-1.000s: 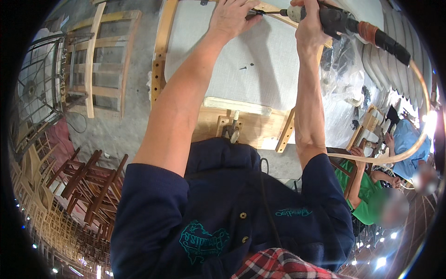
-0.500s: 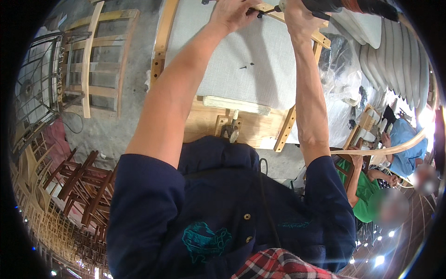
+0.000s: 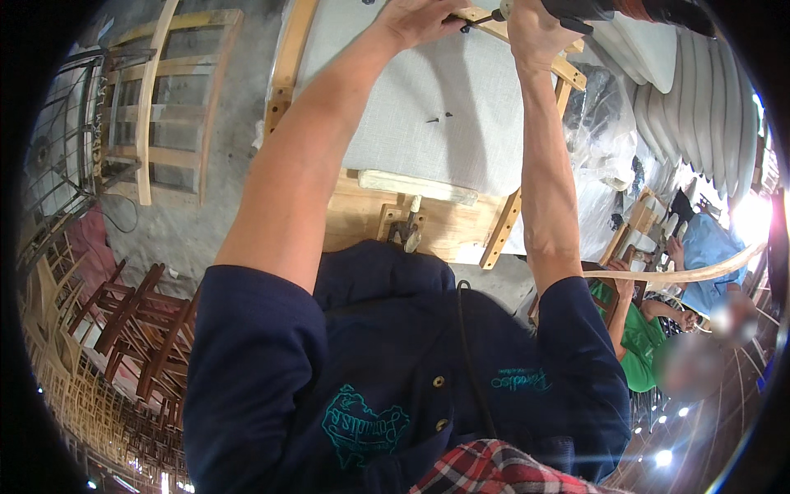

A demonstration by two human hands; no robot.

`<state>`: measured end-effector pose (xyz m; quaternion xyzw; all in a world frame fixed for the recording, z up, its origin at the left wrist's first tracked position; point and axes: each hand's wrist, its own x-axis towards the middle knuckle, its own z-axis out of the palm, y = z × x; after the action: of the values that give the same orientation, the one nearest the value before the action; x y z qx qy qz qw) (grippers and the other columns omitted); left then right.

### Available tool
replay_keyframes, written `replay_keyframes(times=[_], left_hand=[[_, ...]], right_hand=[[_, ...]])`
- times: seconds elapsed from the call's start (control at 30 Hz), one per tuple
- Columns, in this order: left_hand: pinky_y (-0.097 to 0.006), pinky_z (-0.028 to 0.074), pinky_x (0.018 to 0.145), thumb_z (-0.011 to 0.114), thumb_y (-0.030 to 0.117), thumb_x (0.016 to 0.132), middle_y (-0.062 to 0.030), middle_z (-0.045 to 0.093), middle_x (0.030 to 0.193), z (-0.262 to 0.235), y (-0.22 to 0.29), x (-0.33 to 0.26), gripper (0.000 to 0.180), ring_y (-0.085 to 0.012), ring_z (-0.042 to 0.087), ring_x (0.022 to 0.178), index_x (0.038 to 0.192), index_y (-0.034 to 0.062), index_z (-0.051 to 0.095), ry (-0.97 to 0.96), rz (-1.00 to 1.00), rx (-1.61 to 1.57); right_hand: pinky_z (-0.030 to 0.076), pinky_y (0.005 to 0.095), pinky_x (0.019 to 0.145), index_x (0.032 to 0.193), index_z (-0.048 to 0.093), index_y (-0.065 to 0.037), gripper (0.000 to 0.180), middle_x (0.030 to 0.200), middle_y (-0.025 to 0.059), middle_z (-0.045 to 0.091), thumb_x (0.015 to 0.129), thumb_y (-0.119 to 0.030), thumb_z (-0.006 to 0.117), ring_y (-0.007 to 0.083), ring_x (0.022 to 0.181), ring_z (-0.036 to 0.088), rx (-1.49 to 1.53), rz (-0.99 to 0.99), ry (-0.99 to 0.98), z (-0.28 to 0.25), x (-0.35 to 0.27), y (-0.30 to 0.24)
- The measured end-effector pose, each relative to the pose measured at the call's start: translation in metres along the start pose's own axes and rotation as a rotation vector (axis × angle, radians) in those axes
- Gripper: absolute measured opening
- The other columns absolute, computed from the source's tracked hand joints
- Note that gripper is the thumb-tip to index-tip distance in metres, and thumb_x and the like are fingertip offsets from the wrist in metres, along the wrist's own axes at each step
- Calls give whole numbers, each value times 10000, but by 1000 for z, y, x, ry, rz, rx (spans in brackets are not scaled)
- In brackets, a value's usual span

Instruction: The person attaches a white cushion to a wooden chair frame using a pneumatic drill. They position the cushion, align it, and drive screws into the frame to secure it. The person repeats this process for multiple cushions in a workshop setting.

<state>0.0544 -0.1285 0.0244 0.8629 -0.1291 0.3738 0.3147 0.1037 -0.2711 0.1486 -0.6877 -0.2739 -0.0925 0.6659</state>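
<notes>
My right hand (image 3: 539, 33) grips a black power drill (image 3: 650, 11) at the top edge of the view. Its thin dark bit (image 3: 485, 18) points left, toward a light wooden rail (image 3: 494, 30). My left hand (image 3: 418, 22) is closed, fingertips pinched at the bit's tip beside small dark hardware I cannot make out. Beneath both hands lies a grey fabric-covered panel (image 3: 395, 123), framed by wood. Two small dark screws lie on the fabric; one screw (image 3: 448, 114) sits just right of the other.
A toggle clamp (image 3: 403, 233) with a pale padded bar (image 3: 418, 186) presses at the panel's near edge. Grey cushions (image 3: 691, 123) stack at the right, beside plastic wrap (image 3: 597, 107). Wooden frames (image 3: 156, 107) stand left. Two people, one in a green shirt (image 3: 642, 342), work at the right.
My left hand has shifted slightly right, with its fingers closer around the bit's tip. The drill has moved only slightly right in view.
</notes>
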Motion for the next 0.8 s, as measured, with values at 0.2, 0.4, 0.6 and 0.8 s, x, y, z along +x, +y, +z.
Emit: replay_keyframes(times=[0.2, 0.4, 0.6, 0.8], left_hand=[[-477, 502, 853, 793, 179, 718, -53, 704, 953, -3, 2, 1, 287, -307, 648, 932, 985, 143, 694, -25, -22, -10], [-470, 503, 857, 792, 182, 718, -38, 698, 952, -2, 5, 1, 287, -294, 640, 933, 984, 153, 687, 31, -7, 23], [-453, 502, 863, 791, 209, 721, -8, 682, 964, 0, 0, 0, 279, -274, 622, 920, 978, 163, 693, -55, -16, 70], [-438, 497, 877, 773, 244, 739, 12, 667, 943, -4, 9, 2, 226, -254, 606, 938, 945, 169, 718, -76, -77, 121]], right_hand=[[475, 230, 585, 1187, 580, 14, 297, 772, 11, 640, 920, -37, 699, 69, 637, 581, 86, -20, 12, -1, 0, 1], [469, 226, 565, 1181, 575, 15, 299, 761, 35, 647, 909, -21, 694, 75, 617, 585, 88, 44, 52, -1, 0, -6], [469, 233, 538, 1155, 585, 8, 284, 768, 55, 667, 896, -16, 698, 89, 600, 589, 15, 28, 133, 3, 2, -7], [473, 237, 585, 1093, 607, 18, 236, 750, 62, 669, 878, -28, 691, 105, 635, 602, -54, 65, 141, -9, 6, -17]])
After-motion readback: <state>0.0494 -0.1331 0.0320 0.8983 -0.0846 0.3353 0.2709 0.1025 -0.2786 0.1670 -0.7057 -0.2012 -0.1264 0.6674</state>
